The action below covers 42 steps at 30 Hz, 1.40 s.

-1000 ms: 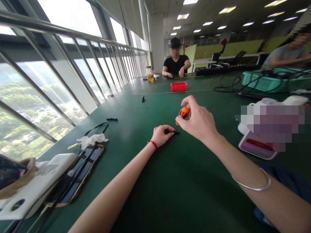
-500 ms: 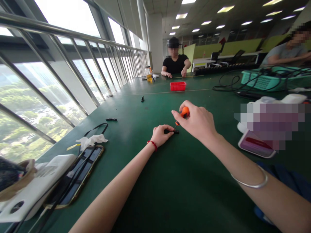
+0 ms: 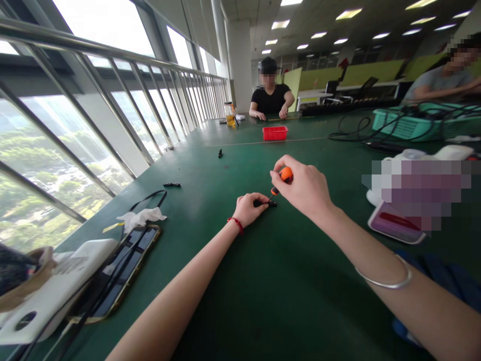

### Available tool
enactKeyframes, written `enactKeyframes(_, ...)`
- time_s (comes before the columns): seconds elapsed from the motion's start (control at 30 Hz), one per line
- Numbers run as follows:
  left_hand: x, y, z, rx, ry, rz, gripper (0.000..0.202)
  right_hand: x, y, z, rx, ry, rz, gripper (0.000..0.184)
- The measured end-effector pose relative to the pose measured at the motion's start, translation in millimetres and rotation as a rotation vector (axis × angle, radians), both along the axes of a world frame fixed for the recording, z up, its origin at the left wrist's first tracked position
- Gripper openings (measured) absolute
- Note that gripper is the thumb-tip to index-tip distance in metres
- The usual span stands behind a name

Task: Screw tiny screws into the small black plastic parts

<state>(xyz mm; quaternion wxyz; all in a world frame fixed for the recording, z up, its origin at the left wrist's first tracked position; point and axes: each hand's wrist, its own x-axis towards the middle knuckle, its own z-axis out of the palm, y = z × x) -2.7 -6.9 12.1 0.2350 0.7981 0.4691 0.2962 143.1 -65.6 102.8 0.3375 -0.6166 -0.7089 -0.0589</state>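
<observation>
Your left hand [image 3: 248,208] pinches a small black part [image 3: 267,204] flat on the green table [image 3: 263,281], near the middle, w/ fingers closed tight on it. Your right hand [image 3: 306,190] holds a little screwdriver [image 3: 282,178]; finger and thumb grip its round orange top, and the thin tip points down and touches the black part. So it looks like you're mid-way: tool is set on the part, but I can't tell if the screw is in or out, it's too small to see.

The screwdriver top looks smooth, shiny plastic, ball-shaped. The part is dark, long and thin, prob. hard plastic. The table looks soft and dull like felt. Two more black bits [image 3: 172,185] lie well apart to the left. A red box [image 3: 275,133] sits far off.
</observation>
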Motion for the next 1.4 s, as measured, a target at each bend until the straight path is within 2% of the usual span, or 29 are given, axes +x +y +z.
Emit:
enactKeyframes(0.13, 0.1, -1.0, 1.6, -0.013, 0.016, 0.012, 0.011, 0.1, -0.4, 0.6, 0.016, 0.052, 0.017, 0.037)
enactKeyframes(0.27, 0.3, -0.9, 1.2, -0.013, -0.007, 0.003, 0.012, 0.4, 0.5, 0.0, -0.043, 0.044, -0.024, 0.029)
enactKeyframes(0.37, 0.4, -0.6, 0.7, -0.012, -0.005, 0.007, 0.012, 0.7, 1.4, -1.0, -0.044, 0.084, 0.011, 0.025)
enactKeyframes(0.5, 0.4, -0.4, 0.7, -0.018, 0.012, 0.023, 0.011, 1.3, 0.8, -0.3, 0.002, 0.095, 0.001, 0.045)
enactKeyframes(0.63, 0.0, -0.1, 0.5, -0.012, 0.006, 0.0, 0.012, 2.4, 0.2, 1.9, -0.039, 0.008, -0.072, 0.033)
enactKeyframes(0.77, -0.1, -0.2, 0.3, -0.01, 0.011, 0.004, 0.012, 3.5, 1.5, 2.3, -0.044, 0.053, -0.001, 0.021)
enactKeyframes(0.87, 0.1, -0.4, 0.4, -0.012, 0.004, 0.01, 0.012, 4.2, 2.5, 1.9, -0.016, 0.119, 0.021, 0.04)
enactKeyframes(0.97, 0.5, -0.4, 0.6, -0.013, 0.006, 0.007, 0.011, 6.2, 3.4, 2.1, -0.012, 0.109, -0.009, 0.032)
enactKeyframes(1.1, 0.7, -0.6, 0.9, -0.017, 0.009, 0.007, 0.012, 11.0, 7.4, 6.1, -0.037, 0.043, -0.025, 0.034)
enactKeyframes(1.2, 0.6, -0.9, 1.1, -0.018, 0.01, 0.009, 0.013, 14.1, 14.0, 13.6, -0.062, 0.016, -0.003, 0.018)
enactKeyframes(1.33, 0.5, -0.8, 1.4, -0.027, 0.017, 0.012, 0.013, 14.9, 25.6, 25.9, -0.169, -0.017, 0.027, 0.023)
enactKeyframes(1.4, 0.3, -0.6, 1.3, -0.032, 0.015, 0.009, 0.012, 14.8, 31.3, 30.0, -0.207, -0.037, 0.057, 0.032)
